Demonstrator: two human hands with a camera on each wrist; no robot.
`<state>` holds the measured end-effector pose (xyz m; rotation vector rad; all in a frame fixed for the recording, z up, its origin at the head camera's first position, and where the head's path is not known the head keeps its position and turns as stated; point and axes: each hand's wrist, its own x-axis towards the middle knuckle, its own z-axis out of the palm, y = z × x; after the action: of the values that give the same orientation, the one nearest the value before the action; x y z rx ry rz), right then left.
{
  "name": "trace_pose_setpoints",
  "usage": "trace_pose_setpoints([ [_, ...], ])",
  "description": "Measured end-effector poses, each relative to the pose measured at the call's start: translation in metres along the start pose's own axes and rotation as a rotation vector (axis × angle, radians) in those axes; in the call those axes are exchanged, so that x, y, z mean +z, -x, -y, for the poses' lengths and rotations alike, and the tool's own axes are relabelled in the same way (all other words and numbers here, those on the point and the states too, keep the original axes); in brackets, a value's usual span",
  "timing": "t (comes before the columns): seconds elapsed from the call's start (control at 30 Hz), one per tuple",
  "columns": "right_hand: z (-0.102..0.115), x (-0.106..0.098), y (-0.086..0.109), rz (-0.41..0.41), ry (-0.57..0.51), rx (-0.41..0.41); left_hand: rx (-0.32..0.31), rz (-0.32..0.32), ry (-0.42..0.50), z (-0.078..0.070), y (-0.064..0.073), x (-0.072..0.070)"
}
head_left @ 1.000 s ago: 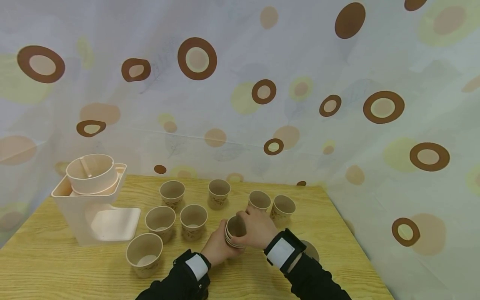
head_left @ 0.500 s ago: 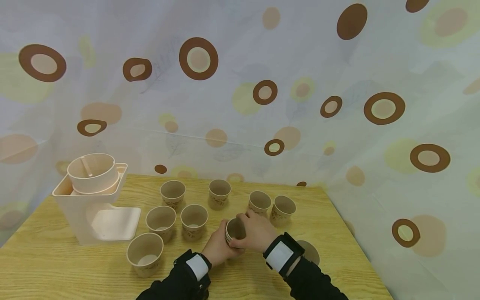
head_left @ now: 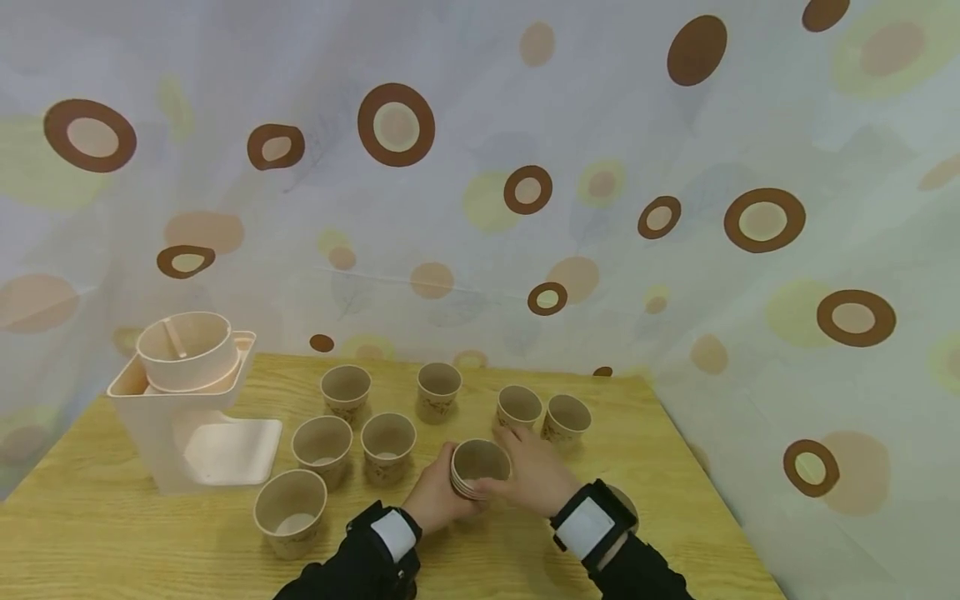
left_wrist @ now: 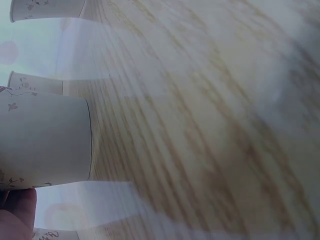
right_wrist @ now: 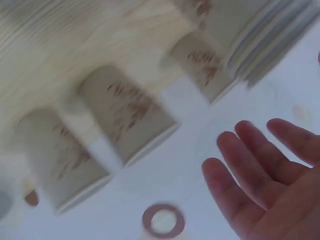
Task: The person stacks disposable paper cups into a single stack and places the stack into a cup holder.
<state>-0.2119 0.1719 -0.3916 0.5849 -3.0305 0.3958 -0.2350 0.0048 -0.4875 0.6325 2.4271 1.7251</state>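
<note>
A: What's being gripped, with the cup stack (head_left: 477,467) taken as clock centre, 12 pointing away?

B: Just that stack, grasped by the left hand (head_left: 437,500) from 8. The right hand (head_left: 536,472) is seen at 3, fingers stretched out, nothing clutched; thumb contact with the rim can't be told.

A: And the rest?

B: A single cup (head_left: 288,512) is seen around 9, a pale container (head_left: 161,437) well past it, two cups (head_left: 386,458) near 9:30, another pair (head_left: 564,421) at 1 and 2. Back cups (head_left: 437,400) are spotted at 10 and 11, backed by dotted fabric (head_left: 480,125).
</note>
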Motion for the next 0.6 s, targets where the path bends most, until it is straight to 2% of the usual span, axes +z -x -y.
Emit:
trace_pose_setpoints([
  [0.1,-0.019,-0.009,0.015,-0.047,0.050,0.050,0.005,-0.005,0.011,0.001,0.000,0.002],
  [0.2,-0.041,-0.017,0.029,-0.057,0.115,0.106,0.006,-0.017,0.029,0.000,0.000,0.003],
  [0.4,-0.076,-0.017,0.057,0.027,0.159,0.212,-0.016,-0.010,0.044,-0.002,-0.002,0.004],
  [0.6,-0.084,-0.017,0.072,0.089,0.146,0.286,-0.020,-0.011,0.036,-0.003,-0.003,0.006],
])
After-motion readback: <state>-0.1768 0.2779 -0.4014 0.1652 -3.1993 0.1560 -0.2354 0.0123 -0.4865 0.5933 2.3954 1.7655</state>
